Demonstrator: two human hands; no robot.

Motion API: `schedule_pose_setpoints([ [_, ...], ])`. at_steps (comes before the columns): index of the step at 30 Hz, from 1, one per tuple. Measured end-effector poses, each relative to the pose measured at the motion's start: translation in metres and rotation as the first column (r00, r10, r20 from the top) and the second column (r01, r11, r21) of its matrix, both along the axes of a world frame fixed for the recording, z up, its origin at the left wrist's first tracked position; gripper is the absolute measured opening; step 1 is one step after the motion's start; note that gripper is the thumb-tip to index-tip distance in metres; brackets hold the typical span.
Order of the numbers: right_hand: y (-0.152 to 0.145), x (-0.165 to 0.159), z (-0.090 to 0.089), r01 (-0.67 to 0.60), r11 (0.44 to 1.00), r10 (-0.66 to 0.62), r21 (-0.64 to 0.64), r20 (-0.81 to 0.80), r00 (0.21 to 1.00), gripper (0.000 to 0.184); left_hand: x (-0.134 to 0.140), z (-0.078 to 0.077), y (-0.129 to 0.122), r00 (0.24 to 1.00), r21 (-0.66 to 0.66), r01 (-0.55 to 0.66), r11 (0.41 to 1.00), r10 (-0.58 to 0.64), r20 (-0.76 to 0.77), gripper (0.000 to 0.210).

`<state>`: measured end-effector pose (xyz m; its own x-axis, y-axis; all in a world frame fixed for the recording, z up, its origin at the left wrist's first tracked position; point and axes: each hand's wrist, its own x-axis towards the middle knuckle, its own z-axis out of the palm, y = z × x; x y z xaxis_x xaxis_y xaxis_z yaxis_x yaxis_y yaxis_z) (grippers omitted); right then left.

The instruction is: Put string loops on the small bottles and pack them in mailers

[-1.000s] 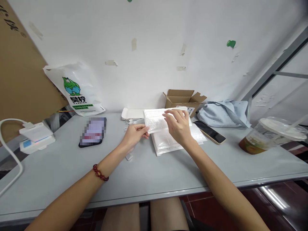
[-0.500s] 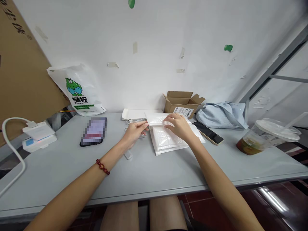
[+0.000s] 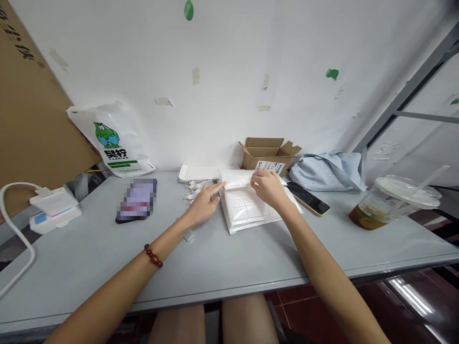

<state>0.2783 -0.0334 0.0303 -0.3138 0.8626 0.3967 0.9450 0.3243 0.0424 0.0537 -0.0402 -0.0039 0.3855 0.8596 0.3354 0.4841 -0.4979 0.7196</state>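
A white padded envelope (image 3: 247, 210) lies on the desk with its flap (image 3: 234, 179) folded over at the far end. My left hand (image 3: 204, 205) is at the envelope's left side, its index finger stretched out to the corner of the flap and the thumb apart; nothing shows in it. Over the right part of the flap, my right hand (image 3: 267, 188) has its fingers bent and drawn together on the white material. The fingertips are partly hidden. Beyond my left hand are several small white items with cords (image 3: 193, 186), partly covered by it.
An open cardboard box (image 3: 268, 150) stands behind the envelope. To the right are a dark phone (image 3: 308, 198), a light blue cloth bag (image 3: 324, 169) and a tilted drink cup (image 3: 387, 203). Leftward are another phone (image 3: 138, 200), a white printed bag (image 3: 114, 143) and a charger (image 3: 55, 208).
My left hand has drawn slightly back toward me, its index finger now straight at the flap's corner. The right hand's fingers, spread before, have curled together on the flap.
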Motion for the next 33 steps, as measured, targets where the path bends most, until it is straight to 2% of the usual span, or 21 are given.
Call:
schedule_pose_setpoints([
  [4, -0.005, -0.001, 0.003, 0.015, 0.997, -0.016, -0.08, -0.004, 1.0, 0.02, -0.001, -0.001, -0.001, 0.996, -0.019, 0.017, 1.0, -0.018, -0.085, 0.056],
  [7, -0.009, -0.004, 0.004, -0.003, 0.997, -0.003, -0.074, -0.081, 0.997, 0.023, -0.004, 0.002, 0.002, 0.992, 0.032, -0.046, 0.998, 0.049, -0.116, 0.053],
  [10, -0.011, -0.007, 0.003, -0.051, 0.996, 0.04, -0.071, -0.14, 0.989, 0.042, -0.015, 0.005, 0.012, 0.972, 0.165, -0.18, 0.97, 0.201, -0.12, 0.046],
  [14, -0.01, -0.008, 0.001, -0.098, 0.98, 0.071, -0.173, -0.156, 0.985, 0.04, -0.045, 0.001, 0.037, 0.908, 0.391, -0.263, 0.882, 0.364, -0.209, 0.048],
  [17, -0.009, -0.009, 0.001, -0.09, 0.979, 0.06, -0.181, -0.163, 0.985, 0.04, -0.071, -0.008, 0.054, 0.822, 0.38, -0.296, 0.876, 0.436, -0.365, 0.048],
  [20, -0.009, -0.011, -0.001, -0.076, 0.982, 0.052, -0.175, -0.14, 0.989, 0.039, -0.087, -0.015, 0.065, 0.796, 0.36, -0.295, 0.885, 0.436, -0.421, 0.049],
  [27, -0.008, -0.014, -0.005, -0.067, 0.991, 0.055, -0.112, -0.109, 0.993, 0.036, -0.093, -0.025, 0.07, 0.807, 0.355, -0.284, 0.891, 0.422, -0.413, 0.051],
  [33, -0.007, -0.014, -0.007, -0.06, 0.993, 0.051, -0.1, -0.087, 0.995, 0.035, -0.089, -0.022, 0.066, 0.806, 0.399, -0.328, 0.856, 0.474, -0.354, 0.047],
])
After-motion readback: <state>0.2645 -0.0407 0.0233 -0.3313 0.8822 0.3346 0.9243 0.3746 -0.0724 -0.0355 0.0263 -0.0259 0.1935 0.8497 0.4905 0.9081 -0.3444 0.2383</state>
